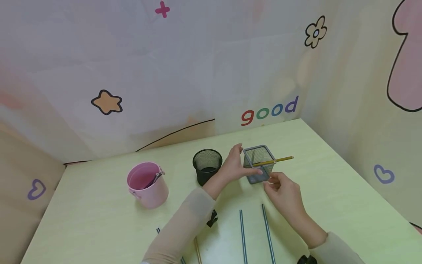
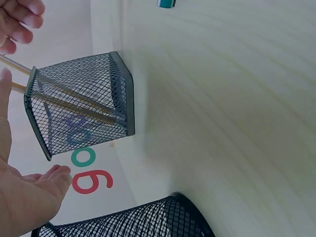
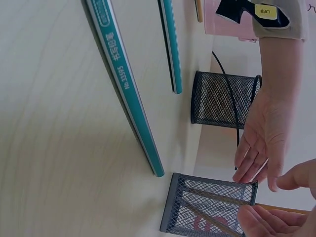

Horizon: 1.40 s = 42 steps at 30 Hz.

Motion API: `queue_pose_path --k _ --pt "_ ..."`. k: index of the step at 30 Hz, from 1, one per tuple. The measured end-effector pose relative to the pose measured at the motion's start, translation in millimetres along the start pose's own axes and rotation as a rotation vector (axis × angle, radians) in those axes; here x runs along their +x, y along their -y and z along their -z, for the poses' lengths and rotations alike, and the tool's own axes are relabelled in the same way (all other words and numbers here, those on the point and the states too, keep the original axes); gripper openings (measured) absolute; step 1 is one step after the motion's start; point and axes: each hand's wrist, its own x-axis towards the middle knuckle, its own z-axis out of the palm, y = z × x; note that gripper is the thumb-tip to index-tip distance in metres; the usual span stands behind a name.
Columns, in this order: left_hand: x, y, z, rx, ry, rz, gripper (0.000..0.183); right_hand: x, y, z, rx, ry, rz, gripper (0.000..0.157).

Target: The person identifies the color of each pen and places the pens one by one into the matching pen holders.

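Observation:
A square grey mesh pen holder (image 1: pixel 258 178) stands upright between my hands. Gold pencils (image 1: pixel 284 159) lean inside it, their upper ends over the right rim; the left wrist view shows two through the mesh. My left hand (image 1: pixel 232 165) is spread at the holder's left side, thumb reaching across its front; whether it touches the mesh I cannot tell. Close to the front right corner is my right hand (image 1: pixel 286 193), fingers loosely bent and nothing visible in them. Two teal pencils (image 1: pixel 243 236) (image 3: pixel 128 94) lie on the table nearer me.
Left of the square holder stands a round black mesh pen holder (image 1: pixel 205 175). Farther left is a pink bucket (image 1: pixel 154 194) with dark slim items inside. Another gold pencil (image 1: pixel 197 250) and teal ends lie by my left sleeve. Printed walls border the table.

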Motion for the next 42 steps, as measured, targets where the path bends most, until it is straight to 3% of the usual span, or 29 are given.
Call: queue_pose_path --k 11,18,26,33,42 --pt "-12.6 -5.8 19.9 -0.006 -0.006 -0.038 0.108 -10.4 3.6 -0.8 -0.017 0.060 -0.048 0.033" --pt "-16.2 -0.8 40.1 0.083 -0.058 -0.100 0.109 -16.1 -2.3 -6.3 -0.042 0.098 -0.034 0.030" --pt "-22.6 6.1 61.9 0.149 -0.107 -0.109 0.104 -21.4 -4.8 -7.8 -0.092 0.145 -0.047 0.028" --pt "-27.4 13.6 71.4 0.227 -0.133 -0.071 0.105 -28.9 -11.6 -9.1 -0.119 0.226 -0.086 0.029" --pt "-34.3 26.1 82.1 0.185 -0.155 -0.024 0.107 -37.1 -18.3 -11.3 -0.166 0.302 -0.115 0.027"
